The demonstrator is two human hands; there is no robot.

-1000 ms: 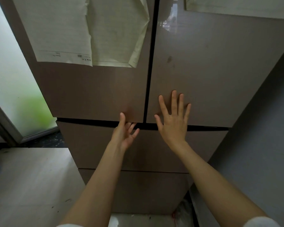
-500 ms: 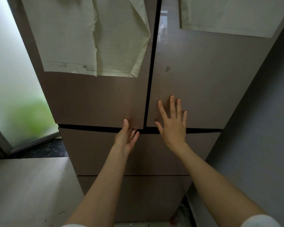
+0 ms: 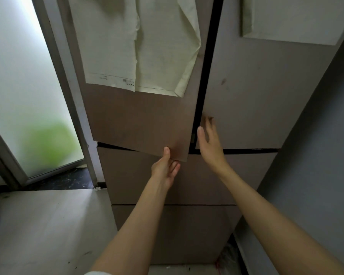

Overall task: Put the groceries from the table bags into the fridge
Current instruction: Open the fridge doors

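Right now the person stands close up against the fridge [image 3: 187,175], a tall brown one with two upper doors and drawer fronts below. Its left door [image 3: 139,120] stands swung out a little, the lower edge tilted forward of the drawer front [image 3: 147,179] beneath it, with a dark gap showing between it and the right door [image 3: 256,96], which sits flush. The left hand [image 3: 165,168] grips the bottom right corner of the left door, thumb up on the front face and fingers curled under the lower edge. The right hand [image 3: 209,139] reaches into the gap between the two doors, fingers relaxed and partly hidden past the edge of the left door; whether they touch anything I cannot tell. Sheets of paper [image 3: 135,46] hang on the left door, one creased and folded along its right side, and another sheet [image 3: 294,18] is stuck high on the right door. To the left is a frosted glass door [image 3: 18,86] with a green blur behind it, and a grey wall [image 3: 316,155] runs along the right. Pale floor [image 3: 38,225] lies near on the left.
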